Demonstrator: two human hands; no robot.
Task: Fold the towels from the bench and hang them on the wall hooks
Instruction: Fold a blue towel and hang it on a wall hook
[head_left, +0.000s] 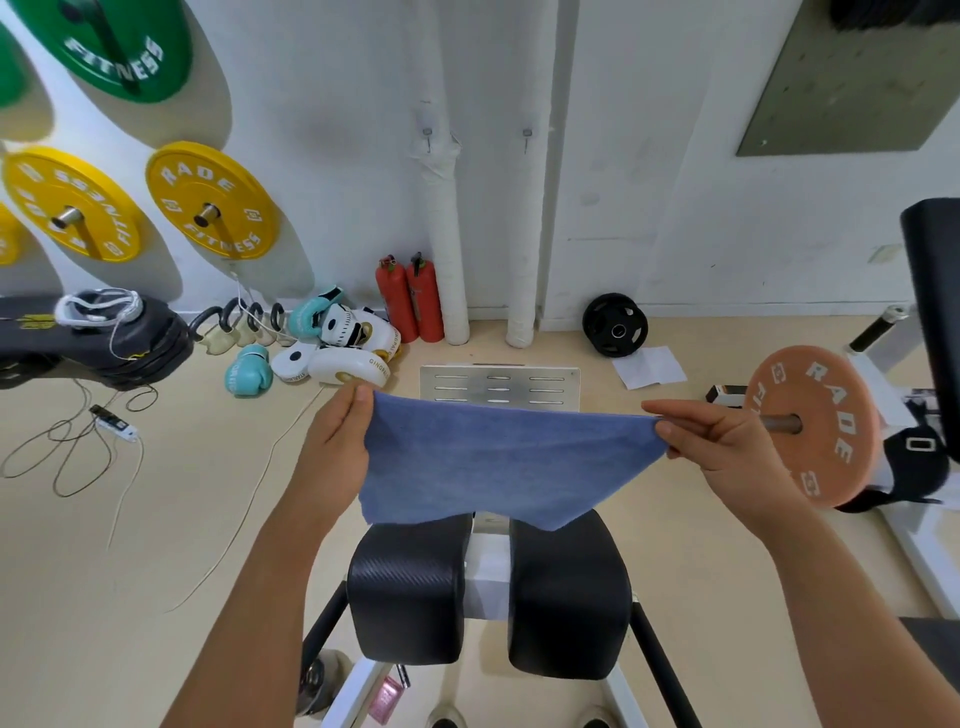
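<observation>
Open air ahead, clutter at the sides

The blue towel (498, 462) hangs stretched above the two black bench pads (488, 587), with bare wall around the two hooks (427, 134) beyond. An orange weight plate (810, 426) juts in just beside the right hand (727, 447); wrapped pipes (447, 228) flank the hooks.

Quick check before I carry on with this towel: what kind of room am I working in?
Most likely a gym or training room: yellow weight plates hang on wall pegs, boxing gloves lie on the floor, and a padded black bench stands below the blue towel.
</observation>
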